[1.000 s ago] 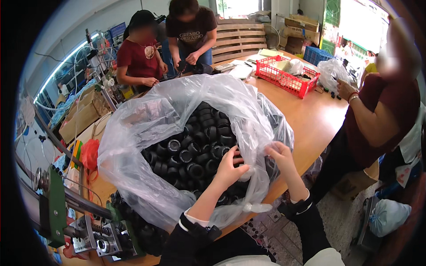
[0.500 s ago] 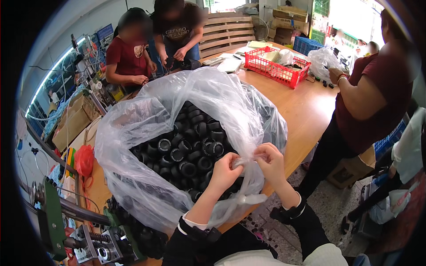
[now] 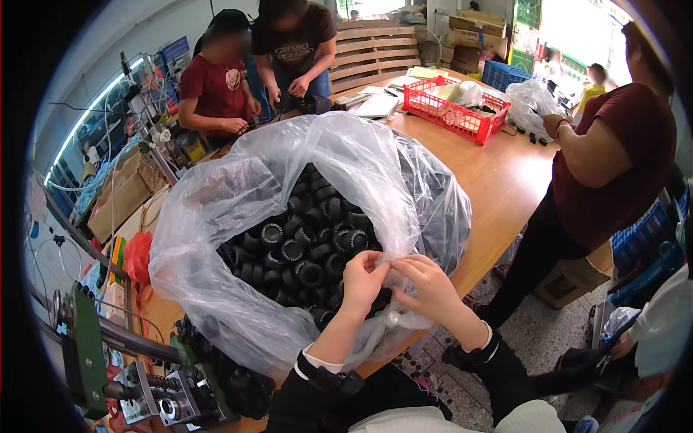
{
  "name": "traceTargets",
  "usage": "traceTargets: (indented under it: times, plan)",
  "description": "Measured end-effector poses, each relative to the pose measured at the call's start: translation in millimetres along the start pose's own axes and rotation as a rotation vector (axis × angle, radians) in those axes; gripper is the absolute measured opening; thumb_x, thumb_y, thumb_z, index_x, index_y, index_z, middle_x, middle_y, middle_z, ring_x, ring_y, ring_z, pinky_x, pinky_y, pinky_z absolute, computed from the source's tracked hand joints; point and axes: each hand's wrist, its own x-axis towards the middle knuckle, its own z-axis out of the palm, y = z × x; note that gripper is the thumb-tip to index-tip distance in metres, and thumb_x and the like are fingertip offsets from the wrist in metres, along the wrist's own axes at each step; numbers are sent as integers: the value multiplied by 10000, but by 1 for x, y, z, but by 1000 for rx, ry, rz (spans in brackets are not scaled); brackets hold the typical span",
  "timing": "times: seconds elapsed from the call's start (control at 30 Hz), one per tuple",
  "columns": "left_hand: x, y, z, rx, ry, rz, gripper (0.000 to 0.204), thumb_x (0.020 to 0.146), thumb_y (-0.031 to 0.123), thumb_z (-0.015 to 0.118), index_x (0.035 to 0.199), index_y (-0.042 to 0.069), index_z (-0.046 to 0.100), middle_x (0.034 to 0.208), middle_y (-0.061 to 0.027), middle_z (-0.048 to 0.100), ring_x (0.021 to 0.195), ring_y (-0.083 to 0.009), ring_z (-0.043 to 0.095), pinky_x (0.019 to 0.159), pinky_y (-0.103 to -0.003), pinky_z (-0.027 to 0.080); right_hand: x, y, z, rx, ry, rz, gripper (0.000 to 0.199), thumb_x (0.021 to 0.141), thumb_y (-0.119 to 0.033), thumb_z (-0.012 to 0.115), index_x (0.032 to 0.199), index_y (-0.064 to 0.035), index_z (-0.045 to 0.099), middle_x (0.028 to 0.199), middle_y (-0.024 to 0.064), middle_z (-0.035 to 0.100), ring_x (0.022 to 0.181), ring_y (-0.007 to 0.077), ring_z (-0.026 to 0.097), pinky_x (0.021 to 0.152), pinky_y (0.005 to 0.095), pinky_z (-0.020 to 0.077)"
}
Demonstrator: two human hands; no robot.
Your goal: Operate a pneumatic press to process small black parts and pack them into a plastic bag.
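Observation:
A large clear plastic bag (image 3: pixel 206 238) stands wide-mouthed on the wooden table, full of small black wheel-like rings (image 3: pixel 309 273). At the bag's near right rim, my left hand (image 3: pixel 363 280) pinches a gathered fold of the plastic. My right hand (image 3: pixel 427 290) is right beside it, thumb and forefinger closed on the same bunched film, the fingertips of both hands nearly touching. Just below my right hand, a knotted twist of the plastic (image 3: pixel 393 320) shows on the rim.
A green and metal machine (image 3: pixel 90 353) stands at the lower left, with black parts (image 3: pixel 234 379) heaped beside it. A red plastic crate (image 3: pixel 451 115) sits farther back on the table (image 3: pixel 498 169). Two people work at the far side; another person (image 3: pixel 606 159) stands at the right.
My right hand has moved left and slightly down, closer to my left hand, and lies flatter over the gathered plastic. My left hand keeps its pinch.

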Motion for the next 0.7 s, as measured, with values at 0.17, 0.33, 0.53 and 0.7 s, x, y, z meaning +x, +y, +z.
traceTargets:
  times: [0.17,0.33,0.53,0.7]
  plan:
    - [-6,12,7,-123,-96,-69,238,829,25,610,1044,-73,586,905,-102,664,809,-115,621,738,-236,485,-9,7,14,-194,106,54,382,661,-93,732,1001,1,584,909,167,624,871,322,607,779,407,482]
    - [-3,11,6,-48,-179,6,255,838,12,615,1080,-65,592,993,-116,660,898,-136,626,853,-248,478,-11,35,20,271,243,479,268,719,-70,690,956,19,603,855,121,618,756,224,617,696,322,490]
    - [-3,5,10,112,-194,237,271,775,-23,681,1039,-41,624,1037,-79,610,917,-147,626,821,-254,515,-9,40,13,867,238,751,206,781,-49,629,973,9,583,865,25,620,765,70,548,690,223,430]
    - [-4,9,13,174,-158,276,240,740,-15,716,973,-17,655,988,-78,615,856,-136,630,762,-247,528,-3,39,13,1086,288,871,188,809,-46,587,992,-18,550,880,8,601,793,66,531,714,205,398]
